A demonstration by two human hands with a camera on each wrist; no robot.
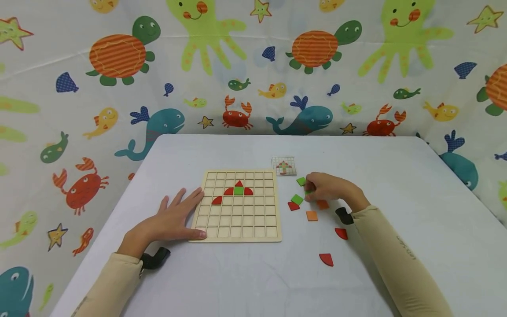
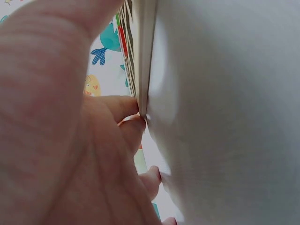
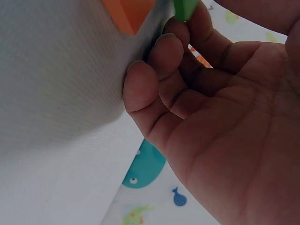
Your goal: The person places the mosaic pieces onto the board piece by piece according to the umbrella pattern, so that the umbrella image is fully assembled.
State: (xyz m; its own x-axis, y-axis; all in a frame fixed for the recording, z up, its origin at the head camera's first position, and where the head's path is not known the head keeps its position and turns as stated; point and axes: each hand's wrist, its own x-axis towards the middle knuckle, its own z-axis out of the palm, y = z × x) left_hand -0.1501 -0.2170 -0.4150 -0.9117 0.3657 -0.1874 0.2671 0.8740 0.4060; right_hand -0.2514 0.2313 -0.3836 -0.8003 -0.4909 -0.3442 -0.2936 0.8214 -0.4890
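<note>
My left hand [image 1: 170, 220] lies with fingers spread along the left edge of a wooden grid board [image 1: 241, 220], thumb on its near left corner. In the left wrist view its fingertips touch the board's side [image 2: 144, 56]. On the board are a red triangle [image 1: 239, 183], a green square [image 1: 238, 190] and red quarter-circle pieces [image 1: 217, 200]. Right of the board, my right hand [image 1: 328, 187] pinches a green square tile [image 3: 184, 8] close over the table, its other fingers curled. More green tiles [image 1: 297, 199] and an orange tile [image 1: 322, 204] lie close to it.
A small pattern card [image 1: 284, 166] lies behind the board's far right corner. Another orange square [image 1: 312, 215] and red quarter-circles [image 1: 326, 259] are scattered on the white table [image 1: 237, 281]. A cloth printed with sea animals [image 1: 245, 53] hangs behind.
</note>
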